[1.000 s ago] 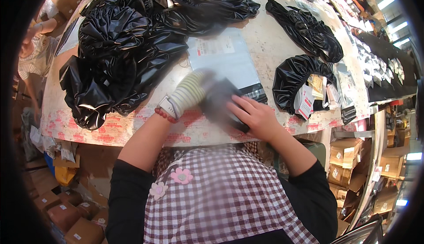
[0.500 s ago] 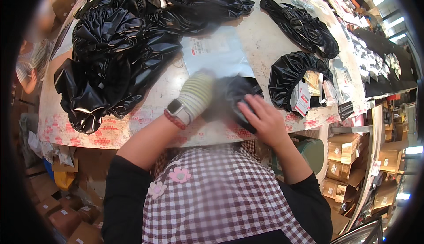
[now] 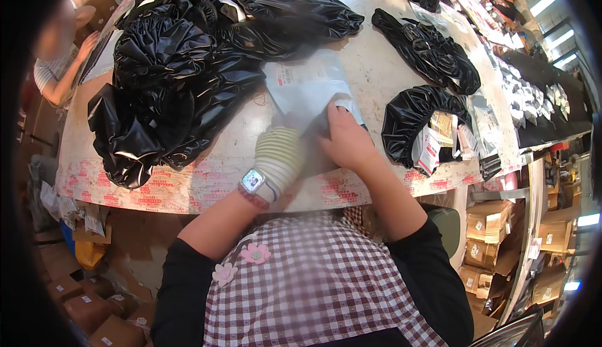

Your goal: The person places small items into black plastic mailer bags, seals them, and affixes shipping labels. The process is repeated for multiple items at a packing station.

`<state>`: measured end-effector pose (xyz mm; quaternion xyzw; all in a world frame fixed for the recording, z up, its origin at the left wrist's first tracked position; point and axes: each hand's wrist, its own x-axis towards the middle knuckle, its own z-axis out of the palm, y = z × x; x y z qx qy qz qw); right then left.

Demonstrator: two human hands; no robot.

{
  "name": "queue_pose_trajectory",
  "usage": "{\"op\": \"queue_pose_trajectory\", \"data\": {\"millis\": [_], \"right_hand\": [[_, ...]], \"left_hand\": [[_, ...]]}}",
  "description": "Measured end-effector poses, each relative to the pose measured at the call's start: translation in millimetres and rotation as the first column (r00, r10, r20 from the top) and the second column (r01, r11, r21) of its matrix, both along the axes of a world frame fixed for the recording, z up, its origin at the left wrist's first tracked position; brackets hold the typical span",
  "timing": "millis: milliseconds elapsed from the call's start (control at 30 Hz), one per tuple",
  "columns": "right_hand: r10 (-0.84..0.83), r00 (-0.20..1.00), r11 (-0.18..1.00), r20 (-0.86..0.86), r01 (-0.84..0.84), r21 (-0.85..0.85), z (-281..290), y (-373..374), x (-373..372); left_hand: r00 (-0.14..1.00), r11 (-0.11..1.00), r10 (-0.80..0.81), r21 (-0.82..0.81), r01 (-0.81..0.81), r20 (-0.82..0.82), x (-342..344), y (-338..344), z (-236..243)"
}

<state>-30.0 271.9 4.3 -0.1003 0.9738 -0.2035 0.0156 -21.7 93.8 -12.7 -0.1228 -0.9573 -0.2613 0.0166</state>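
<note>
A clear plastic bag [image 3: 304, 86] with a printed label lies flat on the table in front of me. My right hand [image 3: 348, 137], bare, has its fingers curled at the bag's near right edge, closed on the plastic. A dark folded piece of shiny black material [image 3: 321, 130] shows partly between my hands, blurred; its near end cannot be made out. My left hand [image 3: 279, 152], in a striped yellow-white glove, rests beside this piece at the bag's near left side. A blurred patch hides its fingers.
A large heap of shiny black gathered covers [image 3: 182, 77] fills the table's left side. Two more, one long black cover [image 3: 426, 52] and a round black cover [image 3: 401, 118] with cards in it, lie right. Another person's hand [image 3: 88, 44] is at the far left edge. Cardboard boxes [image 3: 486, 221] are stacked lower right.
My right hand has moved up and left from the black piece to the bag's edge, its fingers now curled. The bag's near edge has lifted and bunched. The other person's hand has come onto the table.
</note>
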Motion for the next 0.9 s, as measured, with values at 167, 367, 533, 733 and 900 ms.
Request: {"op": "queue_pose_trajectory", "data": {"millis": [167,367,533,733,900], "right_hand": [[0.002,0.886,1.0,-0.463,-0.007,-0.01,-4,-19,16],[0.151,0.872,0.987,-0.467,-0.105,0.123,-40,-34,56],[-0.055,0.985,0.99,0.161,0.076,-0.123,-69,-29,-20],[0.091,0.992,0.993,-0.082,-0.085,0.083,-43,12,51],[0.093,0.88,0.947,-0.466,-0.222,-0.231,-38,20,77]], "left_hand": [[0.989,0.974,-0.12,0.202,0.1,0.086,12,-1,47],[0.972,0.799,-0.151,0.601,0.011,0.183,31,-36,-24],[0.979,0.832,-0.153,0.552,0.053,0.137,27,-38,-32],[0.979,0.775,-0.106,0.631,-0.03,0.176,29,-53,-48],[0.905,0.689,-0.281,0.723,-0.042,0.32,37,-54,-45]]}}
